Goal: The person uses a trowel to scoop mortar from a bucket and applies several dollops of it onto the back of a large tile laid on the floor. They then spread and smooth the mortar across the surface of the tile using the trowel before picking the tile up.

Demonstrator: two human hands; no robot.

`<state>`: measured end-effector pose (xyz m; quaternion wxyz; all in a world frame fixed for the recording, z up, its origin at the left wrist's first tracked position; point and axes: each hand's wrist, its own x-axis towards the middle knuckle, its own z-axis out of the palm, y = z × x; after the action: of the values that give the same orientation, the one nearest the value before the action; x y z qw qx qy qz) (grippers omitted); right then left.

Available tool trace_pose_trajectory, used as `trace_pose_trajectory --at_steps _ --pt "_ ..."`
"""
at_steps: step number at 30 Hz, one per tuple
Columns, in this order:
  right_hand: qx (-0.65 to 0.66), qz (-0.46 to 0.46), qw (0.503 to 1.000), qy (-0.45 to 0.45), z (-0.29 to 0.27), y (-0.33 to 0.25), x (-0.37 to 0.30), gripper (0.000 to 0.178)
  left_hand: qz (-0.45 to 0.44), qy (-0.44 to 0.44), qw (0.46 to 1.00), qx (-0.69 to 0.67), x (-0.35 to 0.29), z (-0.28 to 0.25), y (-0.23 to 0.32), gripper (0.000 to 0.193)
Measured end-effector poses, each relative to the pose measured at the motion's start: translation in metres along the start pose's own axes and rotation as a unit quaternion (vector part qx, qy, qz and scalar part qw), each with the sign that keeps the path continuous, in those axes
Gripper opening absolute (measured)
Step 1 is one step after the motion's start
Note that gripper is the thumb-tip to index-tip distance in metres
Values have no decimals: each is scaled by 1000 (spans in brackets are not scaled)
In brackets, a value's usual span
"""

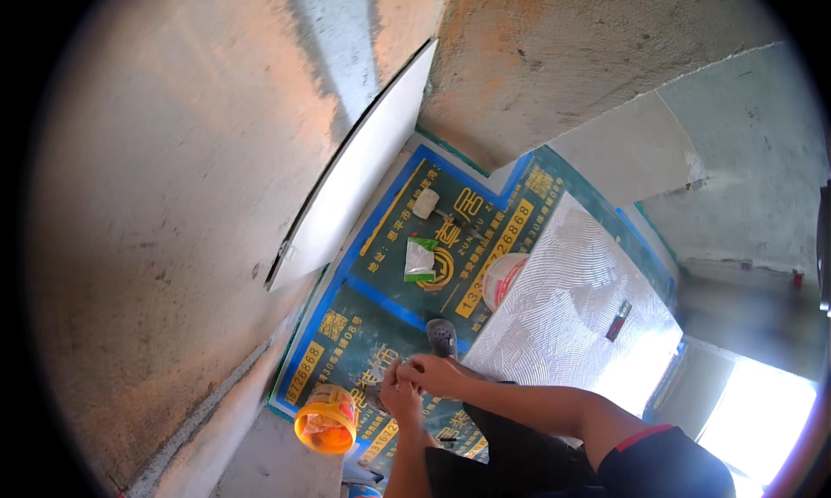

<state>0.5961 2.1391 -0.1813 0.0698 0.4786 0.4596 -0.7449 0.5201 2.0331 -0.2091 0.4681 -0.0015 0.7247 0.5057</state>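
Right grip above green floor sheeting.

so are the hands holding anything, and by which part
Can't tell: the left hand and right hand meet closely, and anything between them is hidden.

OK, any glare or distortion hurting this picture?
Head view throughout: glare washes out the bright opening and part of the ridged slab; the white panel shows a bowed edge, probably fisheye; left hand and right hand lack fine finger detail.
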Motion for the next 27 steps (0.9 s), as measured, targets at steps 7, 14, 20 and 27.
trace_pose_trajectory --at_steps 7,14,20,27 --pt "96 -19 986 136 -76 1 40 28 -14 -77 997 -4 8 29 13 49" --pt "240 -164 910 296 -189 -144 131 18 -50 -192 870 450 -16 -36 -21 47" --pt "305 -197 881 305 -234 -247 161 19 114 -213 762 601 -39 -40 -59 61" --pt "295 -216 882 298 -263 -295 204 22 103 -267 728 624 -2 -15 -9 63"
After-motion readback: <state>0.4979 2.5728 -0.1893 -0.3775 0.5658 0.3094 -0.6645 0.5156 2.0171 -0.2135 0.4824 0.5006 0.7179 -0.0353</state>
